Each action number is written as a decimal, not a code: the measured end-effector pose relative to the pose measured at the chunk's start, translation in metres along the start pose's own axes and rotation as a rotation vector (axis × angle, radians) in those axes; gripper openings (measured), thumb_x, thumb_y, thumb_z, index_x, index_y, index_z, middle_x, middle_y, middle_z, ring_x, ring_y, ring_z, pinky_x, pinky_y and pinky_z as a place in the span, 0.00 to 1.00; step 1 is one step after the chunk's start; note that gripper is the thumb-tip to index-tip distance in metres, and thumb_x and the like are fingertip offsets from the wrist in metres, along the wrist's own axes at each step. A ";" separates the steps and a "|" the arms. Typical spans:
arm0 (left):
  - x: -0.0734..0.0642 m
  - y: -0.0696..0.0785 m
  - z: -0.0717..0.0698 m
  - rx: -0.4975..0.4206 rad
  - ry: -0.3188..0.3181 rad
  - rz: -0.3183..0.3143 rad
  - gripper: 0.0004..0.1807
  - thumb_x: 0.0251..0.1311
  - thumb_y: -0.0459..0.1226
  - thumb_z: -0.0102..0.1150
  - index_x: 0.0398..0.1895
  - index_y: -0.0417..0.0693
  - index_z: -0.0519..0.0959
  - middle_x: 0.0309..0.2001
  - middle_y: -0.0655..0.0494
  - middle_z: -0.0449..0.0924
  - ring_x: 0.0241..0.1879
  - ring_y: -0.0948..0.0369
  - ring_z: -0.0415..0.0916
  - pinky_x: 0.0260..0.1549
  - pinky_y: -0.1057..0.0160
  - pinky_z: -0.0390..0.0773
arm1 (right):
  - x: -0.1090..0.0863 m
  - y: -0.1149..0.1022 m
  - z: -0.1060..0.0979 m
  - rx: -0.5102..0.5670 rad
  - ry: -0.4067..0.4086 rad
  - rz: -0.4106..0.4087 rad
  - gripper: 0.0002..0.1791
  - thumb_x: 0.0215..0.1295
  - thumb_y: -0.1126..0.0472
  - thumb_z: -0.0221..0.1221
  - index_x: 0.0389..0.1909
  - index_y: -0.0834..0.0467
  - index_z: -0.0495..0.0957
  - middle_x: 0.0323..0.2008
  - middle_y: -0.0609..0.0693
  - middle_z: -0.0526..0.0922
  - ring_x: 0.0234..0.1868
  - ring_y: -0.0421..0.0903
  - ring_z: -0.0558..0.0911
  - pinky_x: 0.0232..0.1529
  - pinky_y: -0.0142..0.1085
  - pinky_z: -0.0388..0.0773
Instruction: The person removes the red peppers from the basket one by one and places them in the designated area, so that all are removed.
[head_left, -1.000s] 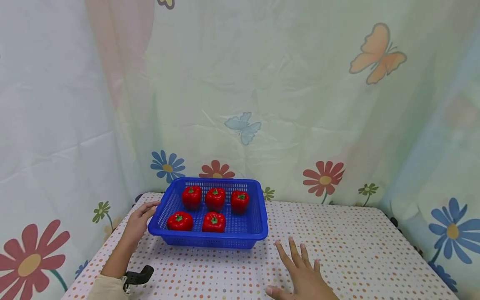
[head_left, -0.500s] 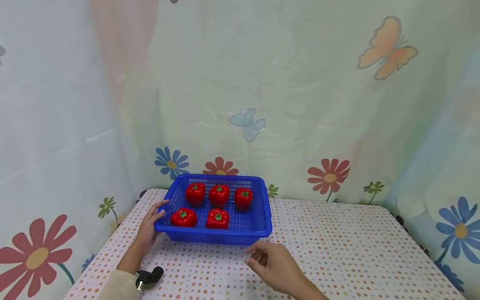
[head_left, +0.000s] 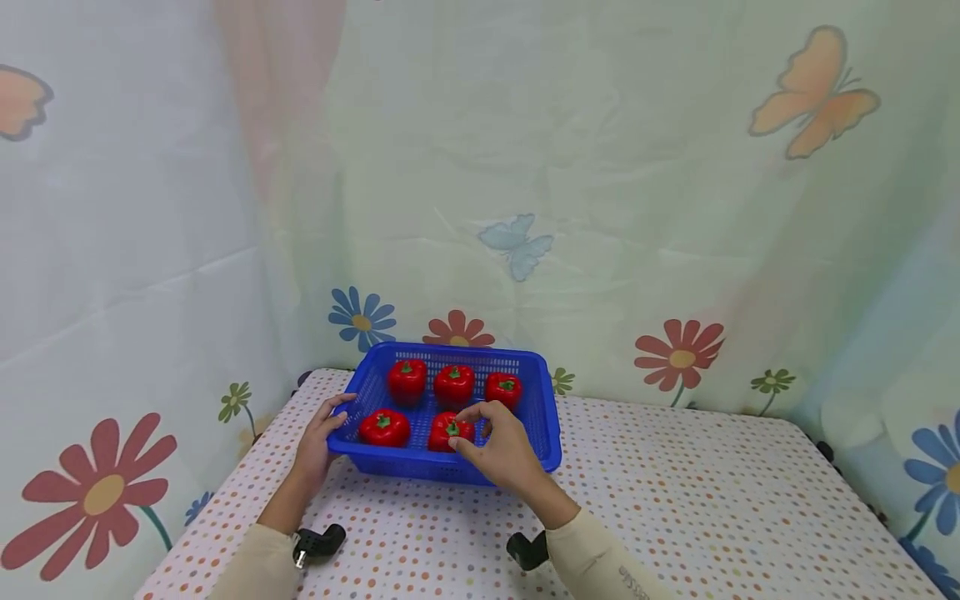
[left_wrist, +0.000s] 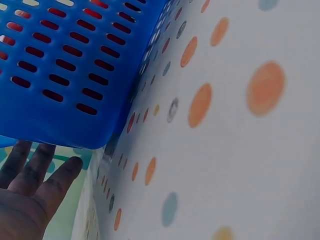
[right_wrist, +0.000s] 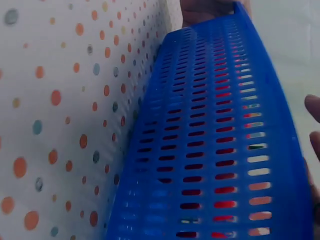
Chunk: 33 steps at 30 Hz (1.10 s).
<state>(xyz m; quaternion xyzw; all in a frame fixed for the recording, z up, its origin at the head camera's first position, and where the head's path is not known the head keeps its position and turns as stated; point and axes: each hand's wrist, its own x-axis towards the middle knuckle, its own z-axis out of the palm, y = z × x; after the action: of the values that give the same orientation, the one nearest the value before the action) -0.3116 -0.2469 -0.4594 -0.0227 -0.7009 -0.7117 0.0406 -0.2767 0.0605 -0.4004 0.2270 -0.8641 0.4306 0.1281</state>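
Observation:
A blue perforated basket (head_left: 450, 471) stands on the dotted tablecloth with several red bell peppers in it, green stems up. At its left end is my left hand (head_left: 315, 446), the fingers touching the rim. In the left wrist view, the fingers (left_wrist: 57, 185) lie nearly straight beside the basket's corner; the thumb is hidden there. My right hand (head_left: 506, 450) reaches over the front rim. Its thumb and index finger are curled round the top of the front right bell pepper (head_left: 438, 435). In the right wrist view the basket wall (right_wrist: 200, 125) hides this grip.
The tablecloth (head_left: 675, 492) stretches away to the right of the basket. A flower-and-butterfly curtain (head_left: 637, 208) hangs close behind the table and at both sides. Inside the basket, a red bell pepper (head_left: 384, 428) sits front left, with others along the back.
My right hand has moved up and leftward from the tablecloth into the basket, its spread fingers closing round the front right bell pepper. The left hand stays at the basket; the head view has shifted slightly.

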 end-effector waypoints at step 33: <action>-0.001 -0.002 0.001 0.000 -0.001 0.014 0.24 0.76 0.43 0.34 0.72 0.51 0.60 0.78 0.45 0.48 0.74 0.41 0.53 0.67 0.37 0.59 | 0.042 0.020 0.016 -0.029 -0.288 0.366 0.31 0.49 0.58 0.75 0.52 0.55 0.71 0.53 0.58 0.79 0.49 0.53 0.78 0.57 0.53 0.76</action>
<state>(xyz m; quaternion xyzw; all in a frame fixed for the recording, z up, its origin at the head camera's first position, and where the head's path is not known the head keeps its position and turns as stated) -0.3109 -0.2456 -0.4617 -0.0283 -0.7007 -0.7114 0.0453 -0.3239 0.0465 -0.4062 0.1238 -0.9063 0.3973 -0.0738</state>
